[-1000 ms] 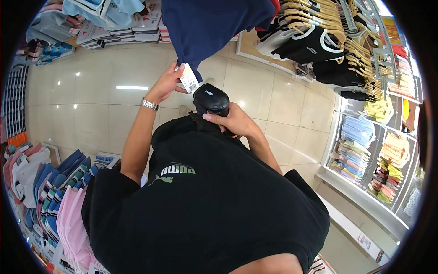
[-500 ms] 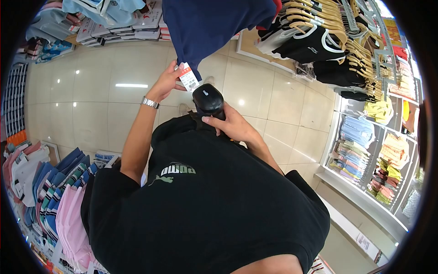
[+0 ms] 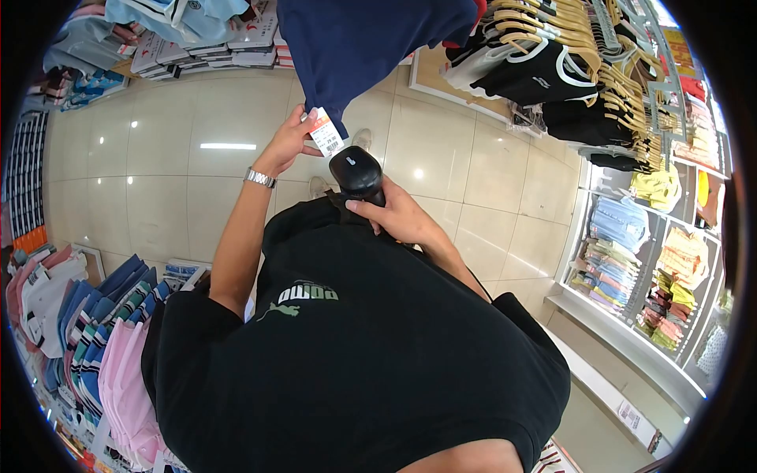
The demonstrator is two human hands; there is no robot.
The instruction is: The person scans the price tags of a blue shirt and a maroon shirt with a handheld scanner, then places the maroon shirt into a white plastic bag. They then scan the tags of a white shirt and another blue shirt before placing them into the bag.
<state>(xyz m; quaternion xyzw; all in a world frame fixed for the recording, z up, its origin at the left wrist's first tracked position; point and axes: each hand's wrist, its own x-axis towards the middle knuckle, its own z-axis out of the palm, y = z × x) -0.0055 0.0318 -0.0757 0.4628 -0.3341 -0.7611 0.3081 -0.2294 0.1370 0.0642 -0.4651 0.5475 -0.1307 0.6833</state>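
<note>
My left hand (image 3: 292, 143) pinches a white and orange price tag (image 3: 326, 134) by its edge; a metal watch is on that wrist. The tag lies against the lower corner of a navy blue garment (image 3: 355, 47) hanging at the top of the view. A black handheld barcode scanner (image 3: 356, 171) is gripped in my right hand (image 3: 400, 214), with the thumb across its near side. The scanner's head points up toward the tag, close to its lower end. Its handle is mostly hidden by my fingers.
Black and white tops on wooden hangers (image 3: 544, 79) fill a rack at the upper right. Shelves of folded clothes (image 3: 619, 225) stand at the right. Folded shirts (image 3: 126, 386) are stacked at the lower left, and boxed clothing (image 3: 236, 43) lies at the top left. Tiled floor (image 3: 158, 158) stretches between.
The scanner and my right hand have shifted slightly left. My left hand still holds the tag in nearly the same place.
</note>
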